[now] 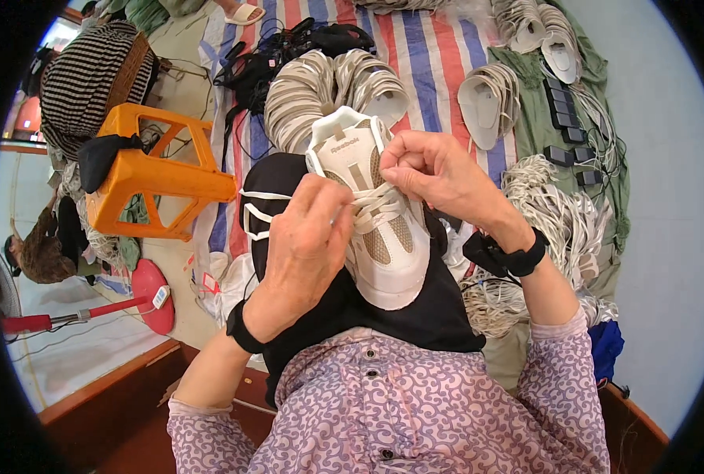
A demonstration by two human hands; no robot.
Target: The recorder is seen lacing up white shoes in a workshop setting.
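A white and beige shoe upper (391,265) with mesh panels rests on my lap, its toe pointing toward me. A cream shoelace (380,207) crosses its front in several rows, and a loose loop of it hangs out past my left hand. My left hand (304,237) is closed at the left eyelet edge, with the lace at its fingers. On the other side, my right hand (431,174) pinches by the upper right eyelets, thumb against forefinger. The lace end between those fingertips is mostly hidden.
Fanned stacks of shoe uppers (301,99) lie ahead on a striped sheet (427,79), with another stack (488,107) to the right. Bundles of laces (553,197) and black adapters (561,114) lie at right. An orange stool (158,178) and a red fan base (153,296) stand left.
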